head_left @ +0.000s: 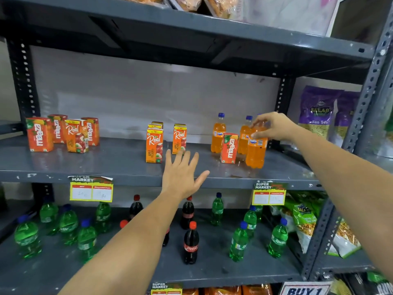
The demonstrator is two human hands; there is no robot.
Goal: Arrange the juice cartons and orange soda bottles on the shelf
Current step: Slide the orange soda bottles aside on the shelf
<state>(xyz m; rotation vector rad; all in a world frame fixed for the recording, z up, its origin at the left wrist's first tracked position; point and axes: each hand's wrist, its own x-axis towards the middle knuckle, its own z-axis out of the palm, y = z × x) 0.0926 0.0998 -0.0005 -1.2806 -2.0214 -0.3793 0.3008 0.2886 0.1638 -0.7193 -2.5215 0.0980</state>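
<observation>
On the grey middle shelf (106,165) stand orange juice cartons: a group of Maaza and Real cartons (63,133) at the left, Real cartons (154,145) in the middle, and one Maaza carton (228,148) at the right. Three orange Fanta bottles stand at the right. My right hand (274,126) grips the top of the front Fanta bottle (256,150), which stands on the shelf beside the Maaza carton. Another Fanta bottle (218,134) stands further left. My left hand (182,175) hovers open at the shelf's front edge, below the middle Real cartons, holding nothing.
The lower shelf (212,271) holds green Sprite bottles (238,241) and dark Coca-Cola bottles (191,243). Purple snack bags (319,111) hang at the right beyond the upright post (282,96). Yellow price tags (91,189) hang on the shelf edge.
</observation>
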